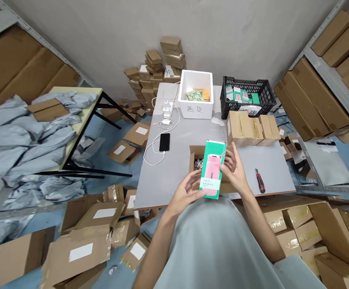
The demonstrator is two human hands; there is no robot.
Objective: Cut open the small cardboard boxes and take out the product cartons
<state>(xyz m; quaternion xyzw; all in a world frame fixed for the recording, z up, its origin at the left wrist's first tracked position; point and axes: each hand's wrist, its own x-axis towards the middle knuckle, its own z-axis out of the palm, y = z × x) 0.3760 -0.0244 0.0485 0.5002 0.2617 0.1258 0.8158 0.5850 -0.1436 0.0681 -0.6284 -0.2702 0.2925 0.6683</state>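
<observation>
While both hands are closed on it, the green and pink box sits upright just above the near edge of the table, directly over an open cardboard carton. Left hand: fingers curled under the bottom end of the box at about 7 o'clock, thumb on its front face. Right hand: wrapped round the long side at 3 o'clock, fingers partly hidden behind the box. Judgement on handling: the box looks light and stiff, so a two-point hold like this should serve; keeping the printed face toward the camera and the lower end supported would guard against it slipping from the thin wrap, and it is best kept over the carton so a drop lands inside. Counts, from the table centre: one phone at 10 o'clock on a white cable, with one charger block further out at 11; one white foam bin at 12 holding a few small packs, number not clear; one black crate at 1 o'clock with several green boxes, at least four visible; one row of taped brown parcels at 2 o'clock, roughly four, edges hard to separate; one red and black knife at 4 o'clock, well apart from the right hand. Many brown parcels on the floor at 7 to 9 o'clock, uncounted. Grey mailing bags heaped on a second table at 9 o'clock.
</observation>
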